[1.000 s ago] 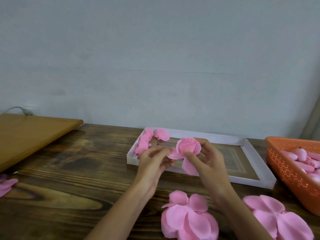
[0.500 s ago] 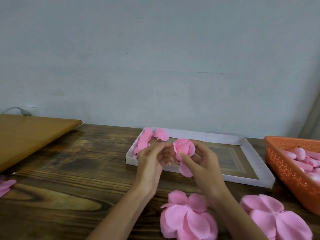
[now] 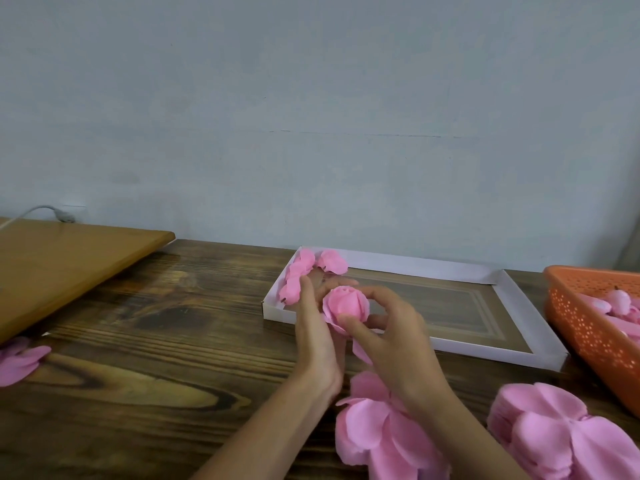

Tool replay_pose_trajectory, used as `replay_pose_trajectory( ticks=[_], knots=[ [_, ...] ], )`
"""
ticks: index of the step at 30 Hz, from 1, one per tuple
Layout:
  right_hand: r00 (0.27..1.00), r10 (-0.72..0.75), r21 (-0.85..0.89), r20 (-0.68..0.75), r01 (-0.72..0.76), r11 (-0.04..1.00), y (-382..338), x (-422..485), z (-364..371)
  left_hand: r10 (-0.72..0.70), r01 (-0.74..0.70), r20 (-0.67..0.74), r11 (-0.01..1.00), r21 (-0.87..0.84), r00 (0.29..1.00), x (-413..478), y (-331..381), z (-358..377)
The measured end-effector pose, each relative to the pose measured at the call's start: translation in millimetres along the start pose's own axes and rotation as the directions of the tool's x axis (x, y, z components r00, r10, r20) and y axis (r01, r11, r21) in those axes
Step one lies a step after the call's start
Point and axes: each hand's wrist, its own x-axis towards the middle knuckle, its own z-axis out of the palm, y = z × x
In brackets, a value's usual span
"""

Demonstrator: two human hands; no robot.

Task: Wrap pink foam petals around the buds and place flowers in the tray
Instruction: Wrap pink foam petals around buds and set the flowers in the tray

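Between both hands sits a pink foam flower (image 3: pixel 345 304), its petals partly wrapped round the bud. My left hand (image 3: pixel 317 327) cups it from the left and behind. My right hand (image 3: pixel 391 336) grips it from the right, thumb pressing a petal against its front. One loose petal hangs below the flower. Behind the hands lies a shallow white tray (image 3: pixel 498 348) with several finished pink flowers (image 3: pixel 304 271) in its far left corner.
Two stacks of pink petal sheets lie near me, one (image 3: pixel 377 434) under my right wrist and another (image 3: pixel 561 434) at the right. An orange basket (image 3: pixel 585 327) of pink buds stands far right. A wooden board (image 3: pixel 69 265) and more petals (image 3: pixel 19 362) are on the left.
The flower has dropped a little toward me. The petals that stuck out sideways are now folded up round the bud, and both hands have closed in on it.
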Motion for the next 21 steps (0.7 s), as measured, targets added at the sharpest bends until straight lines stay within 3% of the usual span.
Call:
replay_pose_trajectory(
  ticks=[5,9,15,18,21],
  knots=[
    [0.989,-0.122,-0.173,0.082,0.135,0.976,-6.8,-1.2,-0.6,-0.052,0.055,0.060,0.997,-0.058,0.997,-1.5,-0.8,0.5],
    [0.994,-0.104,-0.237,-0.022,0.096,0.967,-4.7,-3.5,5.7,-0.102,0.109,0.077,0.990,-0.091,0.992,-5.1,0.5,0.7],
    [0.989,-0.144,-0.345,-0.041,0.121,0.931,-6.6,-8.7,10.7,-0.117,0.108,-0.071,0.987,-0.122,0.991,-1.9,1.4,1.0],
    [0.999,-0.044,-0.263,-0.026,0.036,0.964,-8.7,-7.8,8.4,-0.121,0.098,-0.135,0.981,-0.167,0.983,1.5,6.1,-2.4],
    [0.988,0.157,-0.135,-0.008,-0.156,0.978,-7.3,-1.6,-2.8,-0.066,0.022,-0.218,0.980,-0.197,0.974,9.0,11.1,-8.2]
  ],
)
